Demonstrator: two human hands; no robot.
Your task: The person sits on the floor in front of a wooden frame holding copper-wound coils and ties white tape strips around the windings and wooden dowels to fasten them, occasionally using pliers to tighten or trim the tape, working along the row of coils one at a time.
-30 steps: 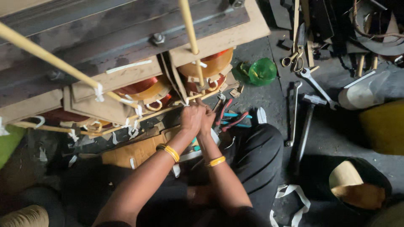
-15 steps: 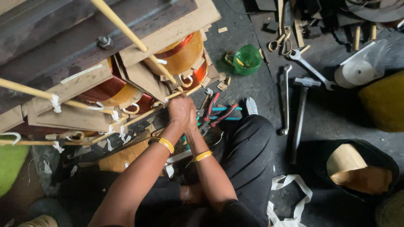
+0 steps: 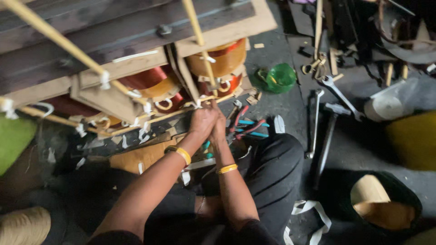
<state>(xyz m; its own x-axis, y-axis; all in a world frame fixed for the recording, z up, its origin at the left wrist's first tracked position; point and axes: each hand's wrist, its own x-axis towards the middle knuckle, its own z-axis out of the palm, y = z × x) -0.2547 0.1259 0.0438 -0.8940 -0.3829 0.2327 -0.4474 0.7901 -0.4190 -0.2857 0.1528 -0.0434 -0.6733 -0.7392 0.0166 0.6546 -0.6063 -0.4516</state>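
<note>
My left hand (image 3: 203, 120) and my right hand (image 3: 220, 127) are pressed together, fingers curled tight, where a thin horizontal stick (image 3: 150, 120) crosses an upright stick (image 3: 200, 41). This spot lies just under an orange wound coil (image 3: 222, 56) held in a wooden frame (image 3: 136, 61). What lies between the fingers is hidden. Each wrist wears a yellow bangle (image 3: 181, 154). White tape ties (image 3: 145, 109) bind the sticks to the frame. A red coil (image 3: 150, 79) sits left of the orange one.
Pliers with red and teal handles (image 3: 247, 124) lie just right of the hands. Further right on the dark floor are a green bowl (image 3: 279, 77), a long wrench (image 3: 315, 122), a hammer (image 3: 327, 136), a white tape roll (image 3: 386, 106) and a black tub (image 3: 381, 204).
Both hands stay clasped at the same crossing of sticks. Only the view has shifted and drawn a little closer.
</note>
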